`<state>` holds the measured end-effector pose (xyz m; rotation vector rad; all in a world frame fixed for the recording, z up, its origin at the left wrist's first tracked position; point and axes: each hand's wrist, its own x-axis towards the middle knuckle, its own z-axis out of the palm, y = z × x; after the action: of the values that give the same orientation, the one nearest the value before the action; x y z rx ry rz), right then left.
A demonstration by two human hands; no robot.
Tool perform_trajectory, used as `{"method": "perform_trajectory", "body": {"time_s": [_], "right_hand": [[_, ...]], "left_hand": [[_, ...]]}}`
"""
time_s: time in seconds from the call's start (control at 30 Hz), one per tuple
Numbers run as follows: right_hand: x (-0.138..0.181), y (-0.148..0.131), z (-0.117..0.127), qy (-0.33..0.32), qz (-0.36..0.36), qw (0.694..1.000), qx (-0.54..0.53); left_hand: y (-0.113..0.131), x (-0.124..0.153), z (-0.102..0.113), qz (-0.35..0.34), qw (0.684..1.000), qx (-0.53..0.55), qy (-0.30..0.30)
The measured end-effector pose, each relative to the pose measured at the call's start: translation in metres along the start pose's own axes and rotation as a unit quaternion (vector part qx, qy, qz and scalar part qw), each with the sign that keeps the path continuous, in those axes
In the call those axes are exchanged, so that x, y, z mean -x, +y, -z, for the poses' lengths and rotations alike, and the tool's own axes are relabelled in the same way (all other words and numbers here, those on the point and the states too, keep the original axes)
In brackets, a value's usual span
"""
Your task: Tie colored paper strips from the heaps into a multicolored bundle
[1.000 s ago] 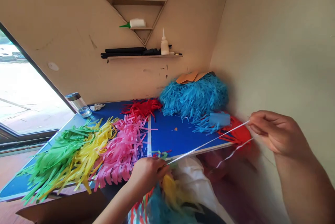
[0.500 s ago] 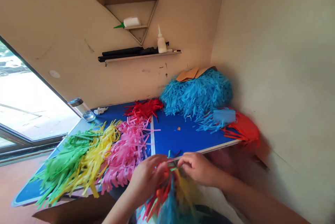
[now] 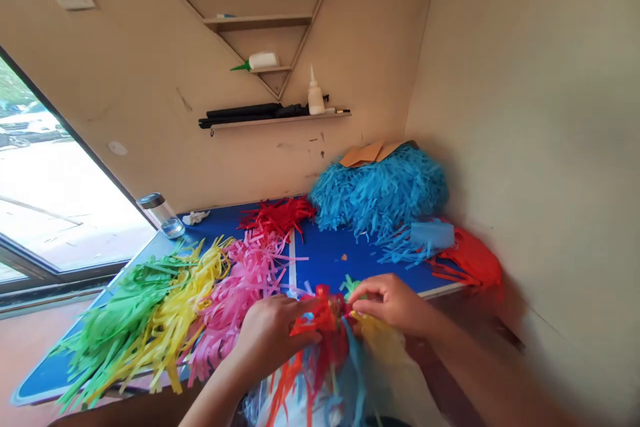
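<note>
Over the table's front edge I hold a bunch of multicoloured fringed paper strips (image 3: 333, 340), with red, orange, blue, yellow and green strands hanging down. My left hand (image 3: 277, 330) closes on the bunch from the left, thumb and fingers pinching the red and orange strands. At the top right of the bunch, my right hand (image 3: 393, 304) is closed in a pinch beside green and yellow strands. Just left of my left hand lies a pile of pink fringed strips (image 3: 245, 280). Yellow strips (image 3: 175, 307) and green strips (image 3: 125, 314) lie further left.
On the blue table (image 3: 325, 260) are red fringe (image 3: 280, 214), a large blue fringe pile (image 3: 380, 187) with brown card pieces on top, and an orange-red bundle (image 3: 470, 257). A glass bottle (image 3: 163, 217) stands at the left by the window. Glue bottles (image 3: 315, 94) sit on wall shelves.
The bunch has risen between my hands, showing more red and orange strands on top. My right hand has shifted right and up, my left slightly left. The camera view has tilted up slightly.
</note>
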<state>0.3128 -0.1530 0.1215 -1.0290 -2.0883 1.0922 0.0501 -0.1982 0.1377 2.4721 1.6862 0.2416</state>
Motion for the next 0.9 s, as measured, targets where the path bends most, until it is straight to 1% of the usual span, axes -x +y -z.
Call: {"method": "perform_trajectory", "body": {"time_s": [0.07, 0.13, 0.2, 0.27, 0.33, 0.37, 0.43, 0.47, 0.53, 0.6, 0.63, 0.67, 0.73, 0.77, 0.8, 0.83, 0.87, 0.9], "right_hand": [[0.006, -0.004, 0.003, 0.014, 0.000, 1.000, -0.001], [0.012, -0.010, 0.005, 0.018, 0.005, 1.000, -0.003], [0.016, -0.015, 0.004, 0.010, 0.005, 1.000, -0.024], [0.018, -0.018, 0.002, 0.009, 0.004, 0.999, -0.051], [0.021, -0.018, 0.001, 0.028, 0.006, 0.998, -0.063], [0.023, -0.018, 0.001, 0.041, 0.006, 0.997, -0.060], [0.029, -0.016, 0.004, 0.064, 0.002, 0.997, -0.052], [0.033, -0.014, 0.005, 0.072, -0.003, 0.996, -0.051], [0.042, -0.009, 0.006, 0.078, -0.014, 0.995, -0.060], [0.048, -0.004, 0.006, 0.085, -0.022, 0.993, -0.078], [0.051, -0.002, 0.006, 0.087, -0.025, 0.992, -0.086], [0.052, 0.000, 0.005, 0.090, -0.026, 0.991, -0.094], [0.053, 0.003, 0.003, 0.094, -0.032, 0.989, -0.107], [0.053, 0.004, 0.002, 0.094, -0.036, 0.988, -0.114], [0.053, 0.003, 0.001, 0.093, -0.040, 0.987, -0.123], [0.053, 0.002, 0.002, 0.093, -0.043, 0.986, -0.132], [0.053, 0.000, 0.002, 0.095, -0.046, 0.985, -0.137], [0.054, -0.002, 0.004, 0.098, -0.046, 0.985, -0.136]], "left_hand": [[0.009, -0.001, -0.004, 0.015, 0.999, -0.034, -0.021], [0.017, -0.003, -0.011, 0.012, 0.999, -0.022, -0.045], [0.025, -0.006, -0.022, -0.001, 0.998, 0.029, -0.049], [0.031, -0.011, -0.033, -0.015, 0.995, 0.098, -0.030], [0.036, -0.013, -0.043, -0.032, 0.981, 0.191, -0.007], [0.037, -0.013, -0.047, -0.037, 0.969, 0.245, -0.001], [0.036, -0.011, -0.053, -0.020, 0.936, 0.352, 0.011], [0.034, -0.009, -0.055, 0.005, 0.918, 0.396, 0.014], [0.029, -0.006, -0.060, 0.077, 0.885, 0.458, 0.032], [0.023, -0.005, -0.064, 0.157, 0.847, 0.503, 0.069], [0.020, -0.006, -0.065, 0.194, 0.820, 0.530, 0.096], [0.018, -0.006, -0.067, 0.225, 0.786, 0.563, 0.122], [0.018, -0.004, -0.068, 0.275, 0.713, 0.626, 0.154], [0.019, -0.002, -0.068, 0.293, 0.688, 0.642, 0.169], [0.021, 0.002, -0.066, 0.302, 0.682, 0.637, 0.196], [0.024, 0.007, -0.064, 0.298, 0.694, 0.609, 0.242], [0.026, 0.013, -0.060, 0.279, 0.723, 0.557, 0.299], [0.028, 0.020, -0.055, 0.243, 0.763, 0.483, 0.354]]}}
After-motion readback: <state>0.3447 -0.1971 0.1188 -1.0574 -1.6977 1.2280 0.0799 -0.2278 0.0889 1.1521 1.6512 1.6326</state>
